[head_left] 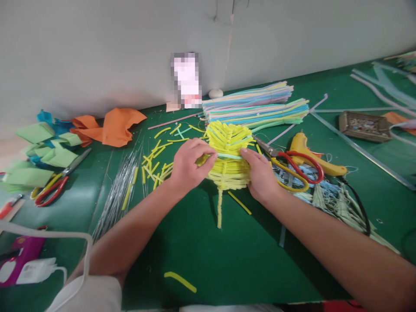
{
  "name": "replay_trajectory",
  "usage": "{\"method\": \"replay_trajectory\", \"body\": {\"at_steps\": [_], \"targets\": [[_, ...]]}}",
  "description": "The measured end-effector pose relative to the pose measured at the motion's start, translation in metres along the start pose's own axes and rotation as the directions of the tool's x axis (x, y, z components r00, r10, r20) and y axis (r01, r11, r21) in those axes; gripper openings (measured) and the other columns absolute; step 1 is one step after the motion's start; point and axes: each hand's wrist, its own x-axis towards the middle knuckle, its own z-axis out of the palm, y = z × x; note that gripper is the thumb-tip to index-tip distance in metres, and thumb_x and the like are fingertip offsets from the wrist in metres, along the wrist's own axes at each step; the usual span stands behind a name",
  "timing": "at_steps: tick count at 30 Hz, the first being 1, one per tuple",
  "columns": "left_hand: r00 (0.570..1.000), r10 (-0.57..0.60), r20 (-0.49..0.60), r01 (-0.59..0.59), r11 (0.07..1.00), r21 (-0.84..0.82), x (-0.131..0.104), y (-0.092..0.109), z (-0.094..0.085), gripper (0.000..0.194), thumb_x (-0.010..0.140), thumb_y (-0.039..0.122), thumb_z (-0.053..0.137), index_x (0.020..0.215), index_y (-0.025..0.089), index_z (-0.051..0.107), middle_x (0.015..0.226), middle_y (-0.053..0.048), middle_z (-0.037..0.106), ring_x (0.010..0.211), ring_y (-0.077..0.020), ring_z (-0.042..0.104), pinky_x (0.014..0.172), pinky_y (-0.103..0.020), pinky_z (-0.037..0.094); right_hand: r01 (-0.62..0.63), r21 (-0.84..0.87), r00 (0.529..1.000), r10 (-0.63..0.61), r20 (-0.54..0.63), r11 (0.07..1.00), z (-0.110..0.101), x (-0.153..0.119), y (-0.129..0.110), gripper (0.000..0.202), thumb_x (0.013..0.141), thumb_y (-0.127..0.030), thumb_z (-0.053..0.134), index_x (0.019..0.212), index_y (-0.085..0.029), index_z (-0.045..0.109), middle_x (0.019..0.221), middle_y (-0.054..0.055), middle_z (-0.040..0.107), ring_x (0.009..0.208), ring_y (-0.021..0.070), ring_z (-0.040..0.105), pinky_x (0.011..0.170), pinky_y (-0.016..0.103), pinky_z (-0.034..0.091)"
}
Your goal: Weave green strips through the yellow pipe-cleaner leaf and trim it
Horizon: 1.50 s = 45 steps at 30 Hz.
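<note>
A leaf shape made of yellow pipe cleaners [227,177] is between my hands, its stem pointing toward me. Across its middle lies a short pale green pipe cleaner [230,156]. My left hand [191,167] is closed, thumb and index finger pinching at the strip's left end. My right hand [262,175] grips the leaf's right edge, its thumb by the strip's other end; the fingers underneath are hidden. Cut yellow pieces [156,158] are scattered left of the leaf. One yellow piece [239,203] lies beside the stem.
Bundled pastel pipe cleaners [256,112] lie behind the leaf. Scissors [295,167] and a yellow glue gun [312,156] are at right. Wires [120,186], more scissors [61,180] and orange paper [120,128] are at left. A phone [187,80] leans on the wall.
</note>
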Motion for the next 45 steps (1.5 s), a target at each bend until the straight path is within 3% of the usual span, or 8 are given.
{"method": "replay_trajectory", "body": {"at_steps": [4, 8, 15, 20, 25, 33, 39, 45], "targets": [[0.979, -0.178, -0.097, 0.168, 0.981, -0.099, -0.004, -0.008, 0.006, 0.01, 0.082, 0.025, 0.066, 0.075, 0.018, 0.063, 0.096, -0.005, 0.064, 0.09, -0.0156, 0.062, 0.083, -0.033, 0.05, -0.018, 0.022, 0.996, 0.02, -0.086, 1.0, 0.0, 0.001, 0.001, 0.037, 0.061, -0.043, 0.082, 0.087, -0.021, 0.068, 0.09, 0.001, 0.073, 0.091, 0.0219, 0.069, 0.08, 0.035, 0.055], [0.939, -0.343, -0.031, 0.324, 0.909, -0.263, -0.006, -0.013, 0.011, 0.011, 0.08, 0.027, 0.067, 0.076, 0.018, 0.062, 0.107, -0.007, 0.065, 0.092, -0.0159, 0.063, 0.075, -0.029, 0.051, -0.035, 0.02, 0.994, 0.037, -0.106, 0.999, 0.0, 0.001, 0.001, 0.039, 0.058, -0.044, 0.083, 0.088, -0.022, 0.068, 0.094, 0.001, 0.073, 0.096, 0.0231, 0.068, 0.082, 0.035, 0.055], [0.944, -0.317, -0.09, 0.279, 0.915, -0.292, -0.006, -0.01, 0.011, 0.008, 0.079, 0.018, 0.064, 0.073, 0.018, 0.058, 0.102, -0.006, 0.067, 0.096, -0.0176, 0.063, 0.085, -0.034, 0.049, 0.006, -0.076, 1.0, -0.005, 0.01, 0.997, -0.001, 0.0, -0.003, 0.033, 0.065, -0.041, 0.073, 0.09, -0.02, 0.07, 0.093, 0.003, 0.074, 0.099, 0.0258, 0.067, 0.084, 0.036, 0.054], [0.91, -0.413, -0.029, 0.344, 0.793, -0.502, -0.008, -0.009, 0.012, 0.01, 0.085, 0.024, 0.062, 0.079, 0.018, 0.057, 0.097, -0.007, 0.07, 0.09, -0.0161, 0.066, 0.082, -0.032, 0.053, -0.094, -0.101, 0.996, 0.094, -0.005, 0.99, 0.0, 0.0, -0.004, 0.034, 0.061, -0.032, 0.076, 0.091, -0.018, 0.071, 0.084, 0.003, 0.073, 0.09, 0.0235, 0.068, 0.082, 0.035, 0.053], [0.917, -0.4, -0.001, 0.307, 0.704, -0.641, -0.006, -0.002, 0.01, 0.015, 0.087, 0.029, 0.063, 0.084, 0.017, 0.057, 0.093, -0.006, 0.071, 0.071, -0.0126, 0.069, 0.071, -0.029, 0.056, -0.054, -0.23, 0.994, 0.074, 0.076, 0.972, 0.0, -0.001, -0.005, 0.039, 0.062, -0.035, 0.079, 0.096, -0.016, 0.072, 0.088, 0.004, 0.073, 0.085, 0.02, 0.067, 0.081, 0.034, 0.05], [0.96, -0.265, 0.09, 0.271, 0.8, -0.536, -0.007, 0.0, 0.008, 0.019, 0.083, 0.031, 0.068, 0.091, 0.018, 0.057, 0.1, -0.007, 0.07, 0.078, -0.0133, 0.069, 0.076, -0.03, 0.057, -0.006, -0.278, 0.991, 0.043, 0.126, 0.961, -0.002, 0.0, -0.005, 0.036, 0.061, -0.036, 0.08, 0.09, -0.017, 0.07, 0.075, -0.002, 0.068, 0.066, 0.0122, 0.056, 0.067, 0.029, 0.043], [0.95, -0.272, 0.154, 0.311, 0.87, -0.382, -0.007, -0.012, 0.014, 0.031, 0.077, 0.026, 0.072, 0.104, 0.016, 0.062, 0.09, -0.005, 0.07, 0.071, -0.0104, 0.064, 0.07, -0.026, 0.055, 0.064, -0.266, 0.985, -0.018, 0.171, 0.962, -0.002, 0.002, -0.002, 0.046, 0.064, -0.031, 0.077, 0.104, -0.019, 0.06, 0.063, -0.008, 0.059, 0.055, 0.0099, 0.049, 0.057, 0.026, 0.037], [0.923, -0.208, 0.323, 0.284, 0.935, -0.211, -0.005, -0.02, 0.011, 0.013, 0.078, 0.027, 0.071, 0.087, 0.017, 0.07, 0.086, -0.004, 0.072, 0.076, -0.0137, 0.066, 0.074, -0.027, 0.053, 0.094, -0.261, 0.987, -0.056, 0.148, 0.961, -0.003, 0.003, 0.001, 0.057, 0.066, -0.029, 0.072, 0.118, -0.019, 0.053, 0.064, -0.009, 0.057, 0.055, 0.0102, 0.05, 0.056, 0.026, 0.038]]}}
